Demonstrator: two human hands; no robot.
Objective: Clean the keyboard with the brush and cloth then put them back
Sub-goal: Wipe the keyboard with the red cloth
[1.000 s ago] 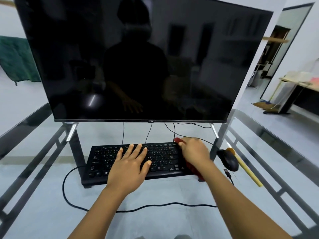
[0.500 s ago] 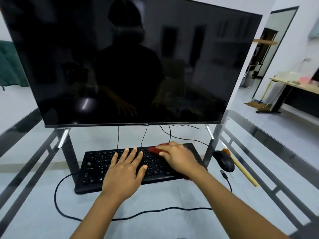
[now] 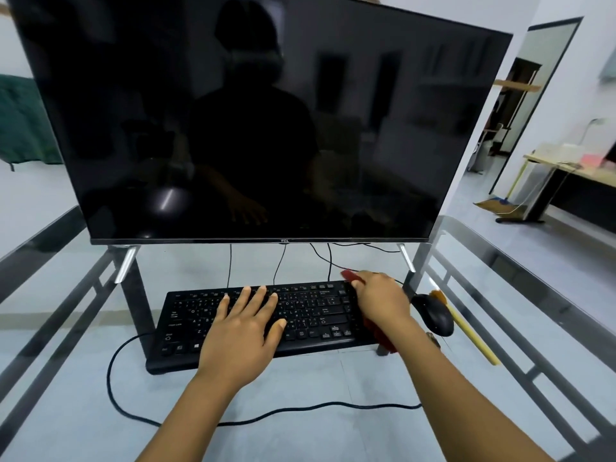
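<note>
Gripping soft red cloth (image 3: 349,275) in curled right hand (image 3: 383,300) at right end of keyboard (image 3: 310,311) (limp, light, likely best wadded in palm), steadying keys with flat, spread left hand (image 3: 238,331), with brush (image 3: 473,340) beside mouse (image 3: 433,315) on counter (image 3: 333,388).

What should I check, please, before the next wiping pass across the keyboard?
1. Keyboard steadied: left hand lies flat on the keys. Ok.
2. Cloth in hand: right hand holds it at the keyboard's right end. Ok.
3. Wiping path free: the left hand covers the middle keys. Not ok.
4. Mouse out of the way: it sits close beside the right hand, so a swing could knock it. Not ok.
5. Brush at hand: it lies just right of the mouse. Ok.
6. Keys free of dust: cannot tell.
</note>
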